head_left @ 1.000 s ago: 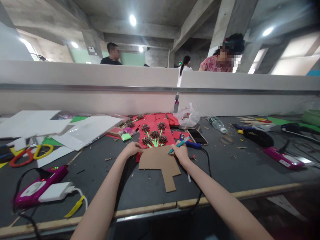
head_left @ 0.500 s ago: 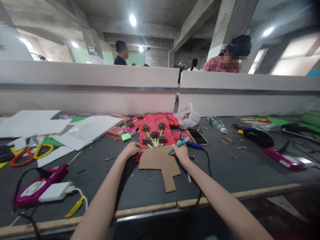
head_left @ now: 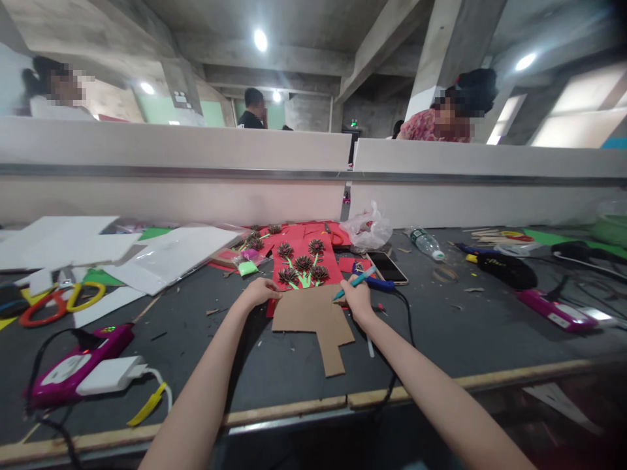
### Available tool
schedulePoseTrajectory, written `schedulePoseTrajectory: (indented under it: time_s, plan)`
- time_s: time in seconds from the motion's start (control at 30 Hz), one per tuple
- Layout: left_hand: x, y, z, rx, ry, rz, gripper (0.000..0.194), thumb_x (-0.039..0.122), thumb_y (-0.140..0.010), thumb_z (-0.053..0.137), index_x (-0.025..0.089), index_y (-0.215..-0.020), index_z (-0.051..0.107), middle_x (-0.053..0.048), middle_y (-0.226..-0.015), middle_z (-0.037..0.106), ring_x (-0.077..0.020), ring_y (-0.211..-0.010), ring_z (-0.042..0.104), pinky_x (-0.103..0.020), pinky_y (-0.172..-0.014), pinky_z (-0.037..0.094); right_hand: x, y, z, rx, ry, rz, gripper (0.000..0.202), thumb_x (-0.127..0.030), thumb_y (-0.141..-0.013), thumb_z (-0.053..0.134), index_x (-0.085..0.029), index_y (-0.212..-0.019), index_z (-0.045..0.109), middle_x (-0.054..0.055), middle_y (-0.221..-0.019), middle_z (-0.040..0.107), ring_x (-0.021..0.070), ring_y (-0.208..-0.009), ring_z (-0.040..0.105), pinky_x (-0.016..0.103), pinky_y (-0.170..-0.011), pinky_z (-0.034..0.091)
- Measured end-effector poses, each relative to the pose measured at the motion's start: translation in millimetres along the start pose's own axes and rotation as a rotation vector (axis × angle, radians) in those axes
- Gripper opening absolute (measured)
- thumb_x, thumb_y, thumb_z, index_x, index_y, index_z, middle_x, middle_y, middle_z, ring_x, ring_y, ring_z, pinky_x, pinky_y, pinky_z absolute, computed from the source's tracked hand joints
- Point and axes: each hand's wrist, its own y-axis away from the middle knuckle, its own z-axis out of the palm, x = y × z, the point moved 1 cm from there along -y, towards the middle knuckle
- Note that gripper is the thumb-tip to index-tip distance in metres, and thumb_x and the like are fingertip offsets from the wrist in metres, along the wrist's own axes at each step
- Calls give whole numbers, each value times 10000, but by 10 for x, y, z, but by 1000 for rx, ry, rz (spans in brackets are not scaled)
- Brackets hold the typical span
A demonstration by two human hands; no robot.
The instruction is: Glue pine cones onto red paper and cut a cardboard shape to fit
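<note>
A brown cardboard piece with an irregular cut outline lies over the lower part of a red sheet. Pine-cone flowers with green paper stems are on that sheet. My left hand holds the cardboard's upper left corner, fingers pressed together. In my right hand is a teal pen, its tip on the cardboard near the upper right edge. A blue-handled tool with a black cord lies just behind my right hand.
A phone, a plastic bag and a bottle lie behind to the right. Scissors, white sheets and a magenta power strip are at the left. People are beyond the white partition.
The pen in my right hand has shifted very slightly right. My left hand and the cardboard have stayed put. Beyond the partition, a person has appeared at the far left and another has moved right.
</note>
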Motion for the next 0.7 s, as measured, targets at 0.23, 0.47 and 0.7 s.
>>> schedulePoseTrajectory:
  time_s: [0.23,0.47,0.7]
  plan:
    - [18,14,-1,9,-18,-2,207,310,-504,627,147,-631,648,-7,-587,597,-150,-605,507,-246,-565,345,-155,-15,-50,81,-36,-110,248,-316,-657,516,-205,-507,353,-67,-446,372,101,-467,370,234,-518,327]
    - [26,47,-9,13,151,-24,272,344,-448,665,132,-616,644,-4,-543,576,-137,-551,475,-252,-543,317,-211,-7,-50,44,-112,-194,272,-410,-691,551,-193,-602,412,-58,-548,433,101,-539,424,236,-585,359]
    - [79,115,-28,-49,389,-35,335,361,-425,717,133,-641,602,26,-505,524,-79,-462,389,-217,-452,226,-263,31,-19,-71,-262,-142,262,-435,-723,514,-186,-804,524,-19,-654,558,100,-508,470,223,-498,390]
